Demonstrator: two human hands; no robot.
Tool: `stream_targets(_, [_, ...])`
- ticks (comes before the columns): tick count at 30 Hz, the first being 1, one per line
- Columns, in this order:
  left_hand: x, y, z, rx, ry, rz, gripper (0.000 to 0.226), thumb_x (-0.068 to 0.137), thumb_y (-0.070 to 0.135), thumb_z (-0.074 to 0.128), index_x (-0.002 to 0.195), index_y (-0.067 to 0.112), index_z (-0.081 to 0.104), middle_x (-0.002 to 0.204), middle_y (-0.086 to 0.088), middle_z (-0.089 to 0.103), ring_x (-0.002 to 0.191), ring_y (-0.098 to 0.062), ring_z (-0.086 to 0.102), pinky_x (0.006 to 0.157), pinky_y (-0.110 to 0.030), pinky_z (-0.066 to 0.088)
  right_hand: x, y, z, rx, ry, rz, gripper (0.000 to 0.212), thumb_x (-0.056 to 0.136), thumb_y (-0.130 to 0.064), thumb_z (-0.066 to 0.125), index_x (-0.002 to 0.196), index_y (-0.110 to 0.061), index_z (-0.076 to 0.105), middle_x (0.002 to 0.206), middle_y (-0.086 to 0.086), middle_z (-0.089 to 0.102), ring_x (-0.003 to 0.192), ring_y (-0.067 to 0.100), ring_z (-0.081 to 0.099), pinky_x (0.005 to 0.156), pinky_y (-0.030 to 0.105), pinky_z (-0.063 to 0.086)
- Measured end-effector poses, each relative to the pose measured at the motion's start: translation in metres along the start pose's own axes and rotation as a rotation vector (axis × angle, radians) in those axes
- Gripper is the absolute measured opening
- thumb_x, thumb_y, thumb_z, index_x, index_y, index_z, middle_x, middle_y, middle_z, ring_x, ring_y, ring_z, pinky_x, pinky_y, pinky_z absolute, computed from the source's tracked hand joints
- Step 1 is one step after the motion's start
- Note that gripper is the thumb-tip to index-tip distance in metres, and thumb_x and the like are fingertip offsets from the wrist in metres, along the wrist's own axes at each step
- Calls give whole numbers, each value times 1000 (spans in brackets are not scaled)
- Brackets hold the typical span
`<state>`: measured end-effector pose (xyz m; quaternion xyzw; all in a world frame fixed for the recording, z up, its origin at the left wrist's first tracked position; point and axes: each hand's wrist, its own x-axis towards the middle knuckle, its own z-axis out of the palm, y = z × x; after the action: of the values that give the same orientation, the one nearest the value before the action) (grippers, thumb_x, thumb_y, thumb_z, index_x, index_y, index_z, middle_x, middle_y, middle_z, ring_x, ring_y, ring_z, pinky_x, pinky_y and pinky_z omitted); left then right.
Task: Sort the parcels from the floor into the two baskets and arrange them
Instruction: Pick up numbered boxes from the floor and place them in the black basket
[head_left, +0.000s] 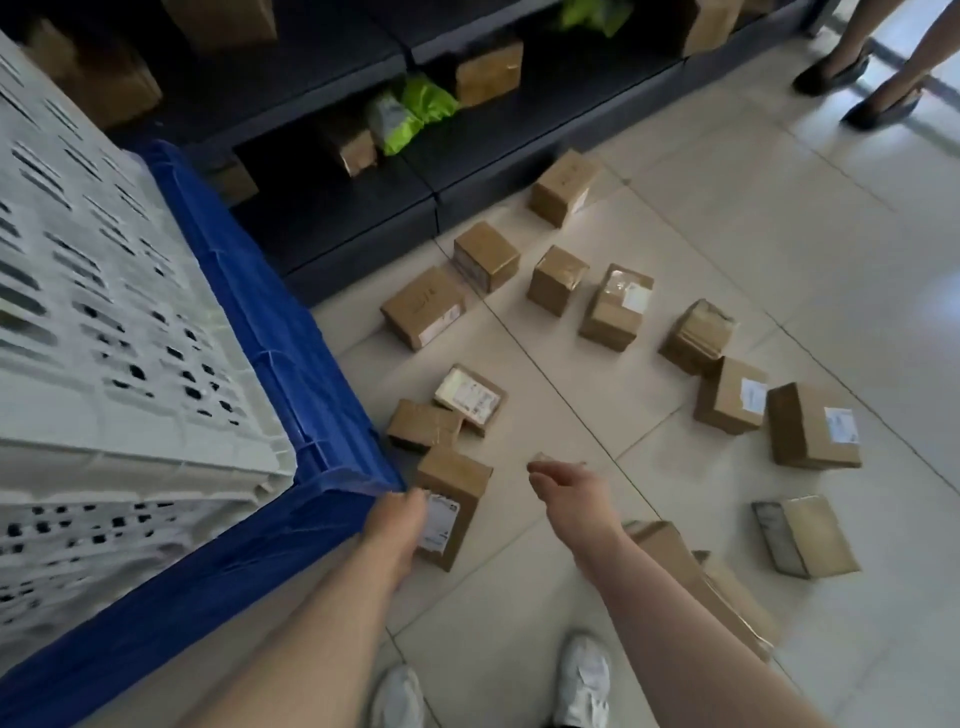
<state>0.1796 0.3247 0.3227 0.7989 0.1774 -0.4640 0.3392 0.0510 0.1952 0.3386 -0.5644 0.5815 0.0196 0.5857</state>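
Observation:
Several brown cardboard parcels lie scattered on the tiled floor (571, 395). At the left, a white perforated basket (104, 322) sits on a blue basket (291, 364). My left hand (396, 519) reaches down beside the blue basket's corner. Its fingers curl over the left edge of a labelled parcel (457, 488). My right hand (566, 486) hovers over bare floor just right of that parcel, fingers loosely curled and holding nothing. Close behind the labelled parcel lie a small brown parcel (423, 428) and a flat one with a white label (470, 397).
Dark shelving (332, 208) runs along the back, holding boxes and green bags. Another person's feet (857, 88) stand at the top right. My white shoes (582, 680) are at the bottom. More parcels lie on the right, one (810, 426) large and one (805, 535) flat.

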Motion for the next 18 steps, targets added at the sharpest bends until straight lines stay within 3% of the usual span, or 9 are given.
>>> stream_targets(3, [56,-22,25,-68,42,-93,24,100,22,43,96,7,61,87,-11,64,76,-24,60,65,-33,47,56,35,20,-48,-46,26,20,95,-19,62,112,-18,71,91,-3,69,68,8,57,58,18,42])
stream_targets(6, [114,-47,46,-133,59,-158,29,98,23,43,84,8,64,84,-11,68,69,-21,60,58,-28,44,106,62,46,-101,-119,12,26,95,-20,61,120,-16,69,115,3,68,86,11,61,71,22,48])
stream_targets(9, [168,-68,61,-150,100,-187,33,97,30,43,92,6,67,92,-12,70,80,-26,65,63,-30,50,149,86,75,-197,-184,-11,31,95,-24,60,125,-18,66,126,5,64,97,16,62,80,23,47])
stream_targets(12, [221,-93,70,-93,150,-213,39,100,31,40,110,3,65,110,-18,67,95,-30,65,86,-38,54,183,107,101,-226,-273,-10,38,95,-25,62,133,-19,60,123,5,61,84,11,57,62,12,44])
stream_targets(13, [232,-100,73,-91,156,-201,38,102,28,39,118,2,62,119,-19,64,101,-30,62,86,-38,52,193,114,109,-235,-294,-14,42,94,-26,64,134,-20,59,127,4,59,88,10,57,62,11,44])
stream_targets(15, [253,-115,77,-107,171,-174,40,103,23,37,132,0,53,134,-20,54,112,-32,56,83,-39,48,210,130,124,-283,-315,-37,48,89,-32,68,135,-24,57,136,1,56,103,13,59,79,20,50])
stream_targets(18, [281,-135,82,-125,192,-197,41,103,24,37,136,2,50,139,-19,51,126,-35,50,100,-43,45,228,149,140,-396,-343,-80,57,84,-38,70,138,-27,54,143,-1,50,124,21,54,104,38,47])
